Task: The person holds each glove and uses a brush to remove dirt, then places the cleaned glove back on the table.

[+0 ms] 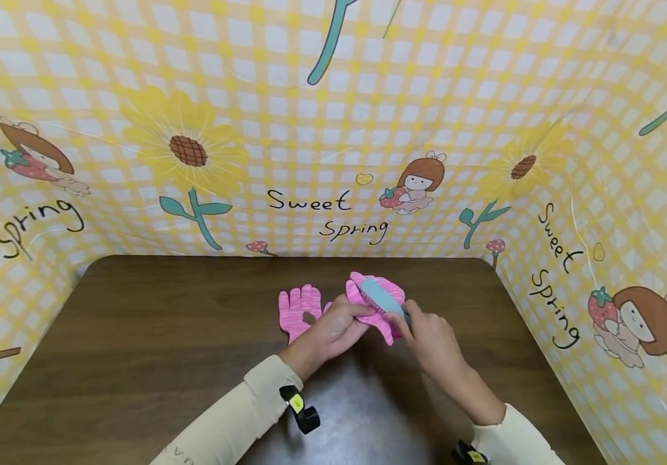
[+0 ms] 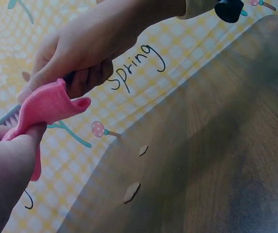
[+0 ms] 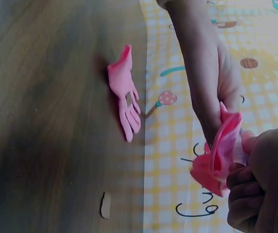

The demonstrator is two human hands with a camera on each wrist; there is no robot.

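Observation:
My left hand (image 1: pixel 333 330) grips a pink knitted glove (image 1: pixel 354 292) above the far middle of the table, its thumb on the near side. With curled fingers my right hand (image 1: pixel 435 341) holds a light blue brush (image 1: pixel 383 298) by the handle, laid across that glove. Pale bristles (image 2: pixel 13 118) show at the glove's edge in the left wrist view; how far they press in is hidden. A second pink glove (image 3: pixel 123 80) lies on the table left of the hands, fingers pointing away, with a brown patch (image 1: pixel 309 318) on it.
The dark wooden table (image 1: pixel 153 361) is walled on its back and sides by a yellow checked cloth (image 1: pixel 287 142). Small flat light pieces (image 2: pixel 131 192) lie on the table in the left wrist view, and one such piece (image 3: pixel 105 205) in the right wrist view.

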